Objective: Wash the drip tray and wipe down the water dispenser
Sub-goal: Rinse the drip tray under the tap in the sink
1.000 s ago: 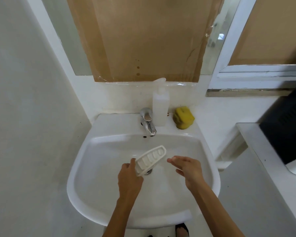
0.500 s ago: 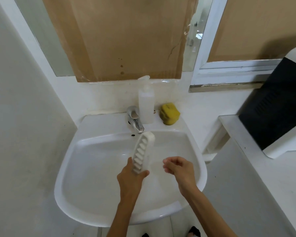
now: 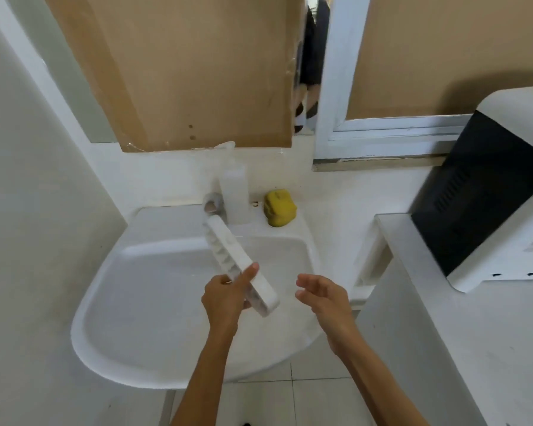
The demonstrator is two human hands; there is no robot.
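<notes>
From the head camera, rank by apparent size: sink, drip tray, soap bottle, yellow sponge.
1. Sink, by far the largest.
2. and 3. Drip tray and soap bottle unsure: the tray looks longer, but the left hand holds it nearer the camera.
4. Yellow sponge, smallest.

— What is the drip tray (image 3: 239,265) made of?
— White plastic, smooth and matt, with moulded ribs.
— And the sink (image 3: 111,305)?
— Glossy white ceramic. The tap (image 3: 212,204) is shiny metal.
— The yellow sponge (image 3: 280,211)?
— Rough, porous foam. The bottle (image 3: 234,195) is cloudy plastic.
— Behind them?
— Matt brown cardboard (image 3: 191,72). The water dispenser (image 3: 486,192) has smooth white and black plastic.
</notes>
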